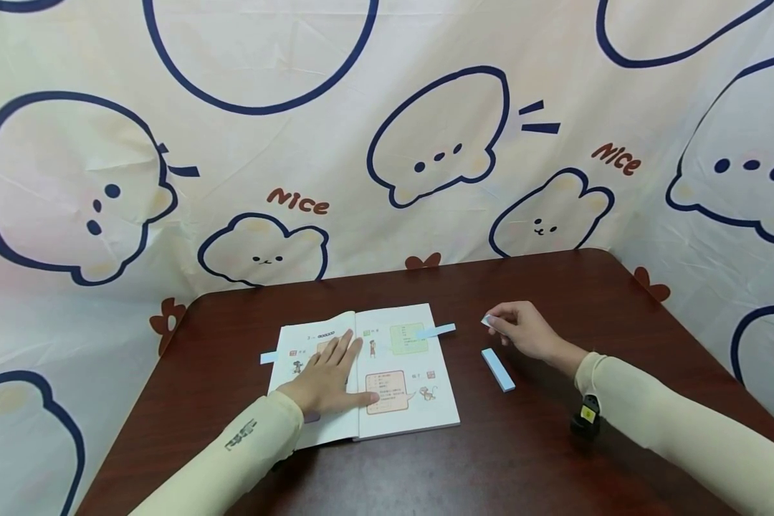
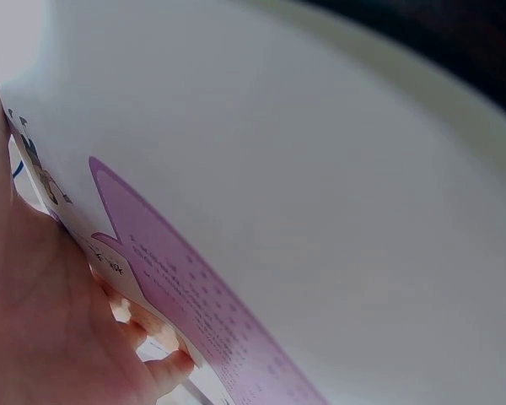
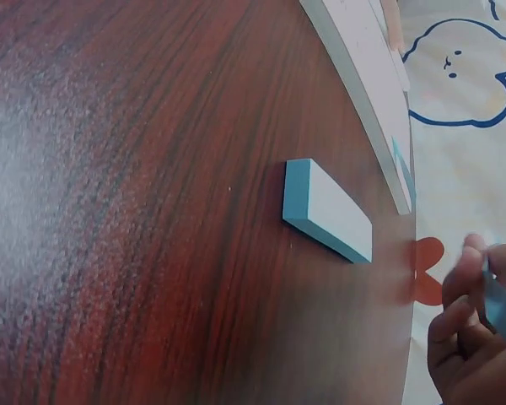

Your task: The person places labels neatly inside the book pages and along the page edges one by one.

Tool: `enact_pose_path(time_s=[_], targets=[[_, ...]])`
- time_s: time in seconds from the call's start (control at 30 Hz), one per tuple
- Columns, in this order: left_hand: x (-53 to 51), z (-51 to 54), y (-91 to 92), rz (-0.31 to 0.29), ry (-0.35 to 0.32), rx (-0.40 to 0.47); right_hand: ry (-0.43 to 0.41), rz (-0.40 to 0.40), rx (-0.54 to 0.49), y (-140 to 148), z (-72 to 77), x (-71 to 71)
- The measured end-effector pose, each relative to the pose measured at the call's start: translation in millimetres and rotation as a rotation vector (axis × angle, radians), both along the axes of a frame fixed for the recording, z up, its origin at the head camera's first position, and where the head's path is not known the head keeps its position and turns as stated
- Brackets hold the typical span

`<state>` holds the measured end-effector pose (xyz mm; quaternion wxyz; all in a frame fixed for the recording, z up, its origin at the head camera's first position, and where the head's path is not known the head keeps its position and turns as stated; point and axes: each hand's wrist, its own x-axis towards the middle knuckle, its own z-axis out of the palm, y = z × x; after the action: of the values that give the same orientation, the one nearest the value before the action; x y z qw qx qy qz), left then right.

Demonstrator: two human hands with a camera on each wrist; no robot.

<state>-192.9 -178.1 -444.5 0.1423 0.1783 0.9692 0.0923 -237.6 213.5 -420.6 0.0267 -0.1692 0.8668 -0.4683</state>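
Note:
An open book (image 1: 400,423) with printed text and small drawings lies on the table. My left hand (image 1: 327,376) rests flat across its middle with fingers spread; the left wrist view shows the palm (image 2: 59,312) against the left page (image 2: 261,169). To the right of the book, my right hand (image 1: 525,330) pinches a small light-blue sticky note (image 1: 486,320) between thumb and fingertips, above the table. In the right wrist view the sticky note (image 3: 500,305) looks bent. Below that hand lies a light-blue pad of sticky notes (image 1: 498,370), a narrow block.
One blue strip (image 1: 437,331) sticks out past the book's right edge, another strip (image 1: 268,357) past its left edge. The dark brown wooden table (image 1: 426,480) ends at a cloth backdrop (image 1: 348,158) with cartoon outlines. A black device (image 1: 585,418) sits under the right wrist.

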Motion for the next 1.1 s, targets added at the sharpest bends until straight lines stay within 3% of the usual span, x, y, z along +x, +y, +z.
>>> enact_pose_path(time_s=[0.17,0.47,0.8,1.1], targets=[[-1.7,-1.7,-0.1,0.001,0.003,0.003,0.011,0.001,0.014,-5,2.5,-0.3],[0.4,9.8,2.6,-0.008,-0.013,-0.006,0.067,0.015,0.048,-14,5.6,-2.6],[-0.3,10.9,3.9,-0.008,-0.006,-0.013,0.039,0.004,0.061,-24,6.0,-0.9],[0.9,10.3,3.0,-0.006,-0.005,-0.011,0.022,0.043,0.099,-30,7.9,0.1]])
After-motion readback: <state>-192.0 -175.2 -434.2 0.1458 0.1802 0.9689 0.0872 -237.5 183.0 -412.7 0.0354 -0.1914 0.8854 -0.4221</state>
